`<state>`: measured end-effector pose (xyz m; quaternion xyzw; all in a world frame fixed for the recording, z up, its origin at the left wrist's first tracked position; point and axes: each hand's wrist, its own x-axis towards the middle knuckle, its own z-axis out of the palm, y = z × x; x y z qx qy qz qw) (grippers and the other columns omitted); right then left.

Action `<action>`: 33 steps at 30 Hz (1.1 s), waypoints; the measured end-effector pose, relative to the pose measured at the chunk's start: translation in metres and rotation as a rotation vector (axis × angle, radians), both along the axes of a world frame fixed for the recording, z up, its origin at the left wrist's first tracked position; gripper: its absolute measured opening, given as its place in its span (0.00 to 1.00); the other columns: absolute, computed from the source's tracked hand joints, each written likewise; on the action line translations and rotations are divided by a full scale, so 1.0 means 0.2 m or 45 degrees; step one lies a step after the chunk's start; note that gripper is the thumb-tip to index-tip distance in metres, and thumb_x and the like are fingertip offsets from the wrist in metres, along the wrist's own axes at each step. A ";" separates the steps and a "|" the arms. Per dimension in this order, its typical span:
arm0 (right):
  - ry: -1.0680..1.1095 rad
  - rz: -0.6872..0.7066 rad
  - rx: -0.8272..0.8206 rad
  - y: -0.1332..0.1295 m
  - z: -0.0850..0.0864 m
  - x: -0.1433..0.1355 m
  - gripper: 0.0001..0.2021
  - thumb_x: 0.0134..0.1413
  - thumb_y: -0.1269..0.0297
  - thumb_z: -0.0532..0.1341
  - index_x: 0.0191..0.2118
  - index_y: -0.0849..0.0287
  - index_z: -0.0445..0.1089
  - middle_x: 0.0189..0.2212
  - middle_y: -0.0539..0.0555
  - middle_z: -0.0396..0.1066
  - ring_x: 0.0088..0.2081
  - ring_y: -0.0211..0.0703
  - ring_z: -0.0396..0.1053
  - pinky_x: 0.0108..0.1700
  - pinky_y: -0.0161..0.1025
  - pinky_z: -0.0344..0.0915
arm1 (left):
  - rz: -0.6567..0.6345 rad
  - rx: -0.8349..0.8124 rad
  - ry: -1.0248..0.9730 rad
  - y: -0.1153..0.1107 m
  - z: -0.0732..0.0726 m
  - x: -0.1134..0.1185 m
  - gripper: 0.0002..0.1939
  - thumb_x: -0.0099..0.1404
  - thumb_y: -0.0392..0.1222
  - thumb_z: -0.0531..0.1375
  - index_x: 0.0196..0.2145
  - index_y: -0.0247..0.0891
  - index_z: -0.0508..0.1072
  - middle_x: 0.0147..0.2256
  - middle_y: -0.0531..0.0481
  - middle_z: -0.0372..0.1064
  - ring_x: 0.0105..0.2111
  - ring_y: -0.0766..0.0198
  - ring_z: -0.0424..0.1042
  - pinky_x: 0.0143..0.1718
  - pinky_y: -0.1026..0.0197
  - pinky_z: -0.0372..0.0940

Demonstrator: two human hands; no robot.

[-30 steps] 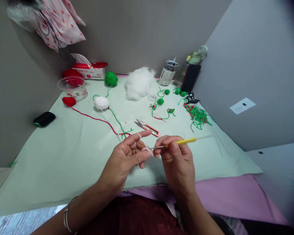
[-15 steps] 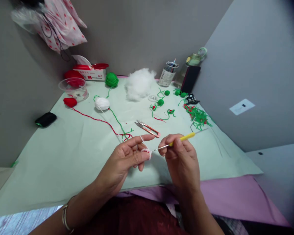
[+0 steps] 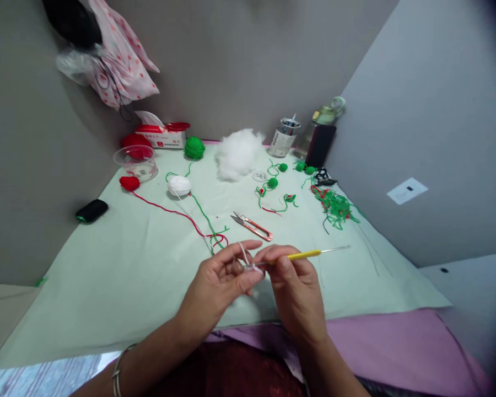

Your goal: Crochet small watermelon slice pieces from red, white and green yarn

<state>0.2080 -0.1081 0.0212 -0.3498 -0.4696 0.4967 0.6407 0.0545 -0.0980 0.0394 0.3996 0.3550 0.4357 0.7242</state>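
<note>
My left hand pinches a small white crochet piece between thumb and fingers, with white yarn running over the raised index finger. In my right hand is a crochet hook with a yellow handle; its tip reaches the white piece, though fingers partly cover it. The two hands are close together above the table. Beyond them lie orange-handled thread snips. A white yarn ball sits further left, its strand leading toward my left hand.
White stuffing, a green yarn ball, a tissue box and a clear tub stand at the back. Green and red yarn scraps lie right, near a bottle. A black spool is at left.
My right hand has moved left, closer to my left hand, and the hook now lies flatter with its tip at the white piece. The camera view has shifted slightly.
</note>
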 end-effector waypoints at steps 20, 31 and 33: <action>1.236 0.760 0.213 -0.03 0.12 0.39 0.12 0.66 0.69 0.63 0.29 0.55 0.71 0.19 0.42 0.67 0.08 0.23 0.40 0.08 0.23 0.46 | -0.122 0.736 1.462 0.25 0.08 -0.85 0.15 0.64 0.55 0.66 0.46 0.49 0.83 0.42 0.47 0.81 0.42 0.50 0.78 0.44 0.55 0.69; 0.676 0.609 -0.058 0.05 0.11 0.27 0.11 0.66 0.57 0.64 0.30 0.50 0.74 0.18 0.43 0.55 0.15 0.31 0.38 0.17 0.31 0.51 | 0.191 0.912 1.625 0.65 0.00 -0.74 0.18 0.62 0.45 0.61 0.49 0.42 0.78 0.46 0.43 0.75 0.44 0.49 0.75 0.48 0.49 0.68; 0.677 0.613 -0.073 0.07 0.13 0.25 0.12 0.67 0.57 0.63 0.31 0.51 0.74 0.19 0.43 0.52 0.17 0.32 0.38 0.19 0.32 0.50 | 0.181 0.888 1.602 0.70 0.01 -0.78 0.15 0.64 0.45 0.58 0.45 0.41 0.79 0.43 0.44 0.76 0.43 0.51 0.76 0.47 0.51 0.69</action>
